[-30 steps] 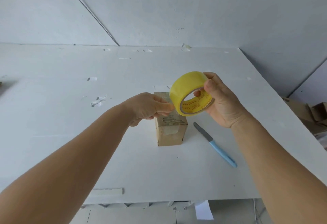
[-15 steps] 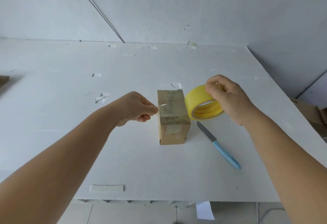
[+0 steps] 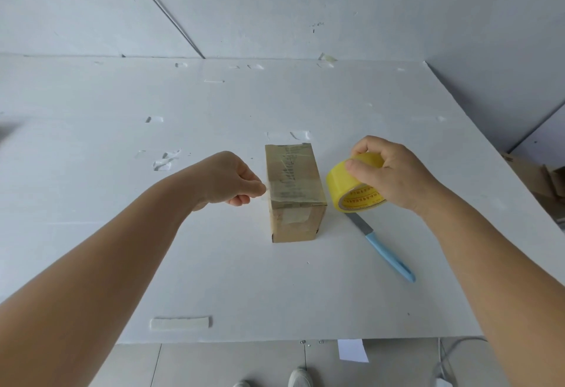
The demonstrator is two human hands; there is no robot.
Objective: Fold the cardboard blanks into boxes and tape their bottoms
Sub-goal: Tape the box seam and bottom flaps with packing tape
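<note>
Stretching clear tape (image 3: 293,194) over box (image 3: 295,194)

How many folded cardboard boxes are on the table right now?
1. The box stands mid-table between the hands, with the tape roll to its right. Loose cardboard lies off the table's right edge; more boxes may be out of view.

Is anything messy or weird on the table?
Yes. Bits of old tape are stuck on the white table, and a loose strip lies near the front edge. The box wears wrinkled tape.
</note>
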